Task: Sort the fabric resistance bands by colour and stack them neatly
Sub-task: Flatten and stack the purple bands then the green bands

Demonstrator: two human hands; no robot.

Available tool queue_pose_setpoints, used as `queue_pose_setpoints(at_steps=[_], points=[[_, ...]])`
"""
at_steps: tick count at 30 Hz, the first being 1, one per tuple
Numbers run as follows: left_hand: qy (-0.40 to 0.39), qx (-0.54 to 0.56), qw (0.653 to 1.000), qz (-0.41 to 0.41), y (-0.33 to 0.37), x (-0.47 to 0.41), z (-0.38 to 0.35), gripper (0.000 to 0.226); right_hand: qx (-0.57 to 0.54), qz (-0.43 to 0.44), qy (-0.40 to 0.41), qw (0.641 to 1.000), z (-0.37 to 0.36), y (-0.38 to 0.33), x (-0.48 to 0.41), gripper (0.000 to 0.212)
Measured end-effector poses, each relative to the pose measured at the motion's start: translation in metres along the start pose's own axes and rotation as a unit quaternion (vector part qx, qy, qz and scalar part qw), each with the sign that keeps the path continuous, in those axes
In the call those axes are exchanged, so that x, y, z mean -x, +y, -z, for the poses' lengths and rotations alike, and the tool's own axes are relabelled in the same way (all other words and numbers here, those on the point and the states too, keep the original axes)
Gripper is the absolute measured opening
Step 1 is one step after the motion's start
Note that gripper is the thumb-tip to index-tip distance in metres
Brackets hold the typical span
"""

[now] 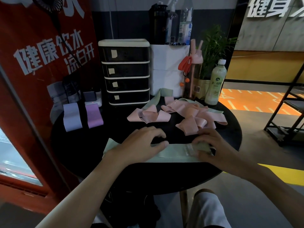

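Observation:
A pale green band [174, 153] lies flat across the near side of the round black table [230, 129]. My left hand [141, 143] rests on its left part with fingers curved down onto it. My right hand [212, 145] pinches the band's right end near its label. Behind them sits a loose heap of pink bands [189, 116] mixed with other green bands [153, 101]. At the table's left lie a lavender band [72, 119] and a purple band [94, 116], side by side and flat.
A black drawer unit [126, 71] stands at the back of the table, with a white box [167, 69], a pink bottle [194, 69], a plant [213, 51] and a white drink bottle [215, 83] to its right. A red sign [41, 63] stands left; a metal shelf [287, 112] right.

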State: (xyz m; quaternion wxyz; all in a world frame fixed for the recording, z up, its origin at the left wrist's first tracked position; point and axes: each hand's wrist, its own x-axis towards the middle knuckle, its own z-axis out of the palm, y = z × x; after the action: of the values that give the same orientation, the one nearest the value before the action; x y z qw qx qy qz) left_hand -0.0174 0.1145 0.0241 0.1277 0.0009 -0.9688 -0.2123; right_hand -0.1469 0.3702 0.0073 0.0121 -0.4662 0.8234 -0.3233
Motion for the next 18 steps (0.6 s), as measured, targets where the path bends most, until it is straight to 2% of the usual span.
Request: queue_pose_setpoints(at_steps=[3, 6, 9, 12, 15, 18], points=[[0.030, -0.051, 0.997, 0.043, -0.003, -0.014, 0.002, 0.031, -0.015, 0.003, 0.054, 0.998, 0.016, -0.016, -0.023, 0.012], [0.021, -0.105, 0.990, 0.093, -0.012, -0.017, -0.006, 0.036, -0.022, 0.005, 0.029, 0.999, 0.024, -0.040, -0.063, 0.007], [0.013, -0.126, 0.984, 0.129, -0.016, -0.018, -0.011, 0.042, -0.020, 0.013, 0.002, 1.000, 0.021, -0.053, -0.111, 0.014], [-0.021, -0.147, 0.977, 0.153, -0.017, -0.017, -0.012, 0.049, -0.009, -0.037, -0.024, 0.999, 0.005, -0.053, -0.163, 0.010], [-0.031, -0.155, 0.973, 0.169, -0.018, -0.017, -0.013, 0.055, -0.037, -0.077, -0.025, 0.996, -0.023, -0.037, -0.213, 0.026], [-0.050, -0.161, 0.970, 0.175, -0.020, -0.018, -0.014, 0.057, -0.006, -0.111, -0.046, 0.993, -0.045, -0.013, -0.246, 0.039]])
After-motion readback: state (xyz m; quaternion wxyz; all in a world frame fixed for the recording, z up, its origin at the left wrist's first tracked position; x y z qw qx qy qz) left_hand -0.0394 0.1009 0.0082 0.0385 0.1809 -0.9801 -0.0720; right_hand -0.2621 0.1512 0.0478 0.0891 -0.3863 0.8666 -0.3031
